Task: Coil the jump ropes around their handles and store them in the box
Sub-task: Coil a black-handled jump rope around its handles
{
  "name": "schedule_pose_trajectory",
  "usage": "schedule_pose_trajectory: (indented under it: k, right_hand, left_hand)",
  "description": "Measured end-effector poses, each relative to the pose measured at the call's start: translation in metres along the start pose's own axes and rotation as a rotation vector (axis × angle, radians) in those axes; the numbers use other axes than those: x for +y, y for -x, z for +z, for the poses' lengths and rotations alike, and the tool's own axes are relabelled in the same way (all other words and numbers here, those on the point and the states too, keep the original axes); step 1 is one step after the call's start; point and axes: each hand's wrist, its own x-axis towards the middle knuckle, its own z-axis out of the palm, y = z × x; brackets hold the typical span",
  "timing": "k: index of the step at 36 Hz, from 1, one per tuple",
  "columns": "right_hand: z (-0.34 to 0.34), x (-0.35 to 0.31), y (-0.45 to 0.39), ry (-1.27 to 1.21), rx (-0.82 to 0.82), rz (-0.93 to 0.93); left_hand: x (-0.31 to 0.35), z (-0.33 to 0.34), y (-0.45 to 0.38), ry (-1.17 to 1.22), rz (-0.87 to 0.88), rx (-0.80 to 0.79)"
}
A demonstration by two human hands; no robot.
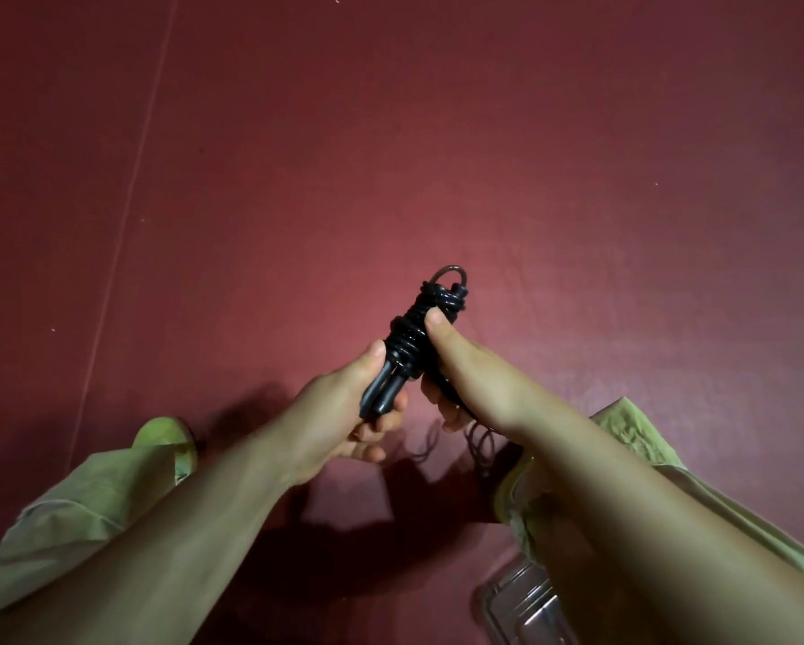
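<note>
The black jump rope (421, 328) is mostly wound — tight turns of cord cover the upper part of the two handles (384, 393), which lie side by side, and a small loop of cord sticks out at the far end of the bundle. The winding does not look finished: a loose tail of rope (477, 442) hangs below the right hand, blurred, trailing down toward the dark red floor (391, 132). So the coiling of this rope seems near its end, with the last length still to go round and the storing not yet done. A clear plastic box (516, 607) shows at the bottom edge of the view, partly hidden by the right forearm; whether anything is in it cannot be told, and no other rope is in sight.

The bundle is held in the air in front of the person, above the floor, between both hands. The left hand (344, 412) grips the bare lower ends of the handles, fingers curled underneath and thumb laid along the side. The right hand (460, 379) wraps the wound part, its thumb pressed flat on the coils near the top and its fingers curled beneath, where the loose cord seems to run through them. Both forearms reach forward and angle inward — pale green sleeves (65, 514) pushed back from the wrists.
</note>
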Motion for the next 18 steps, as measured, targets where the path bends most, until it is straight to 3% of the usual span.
schedule_pose_trajectory:
  k: [9,18]
  right_hand:
    - [-0.001,0.002,-0.006,0.071,0.030,0.140]
    - [-0.002,0.004,-0.009,0.041,0.032,0.144]
  left_hand:
    - [-0.007,0.000,-0.010,-0.270,0.088,0.244]
    - [-0.006,-0.006,-0.013,-0.567,0.225,0.371]
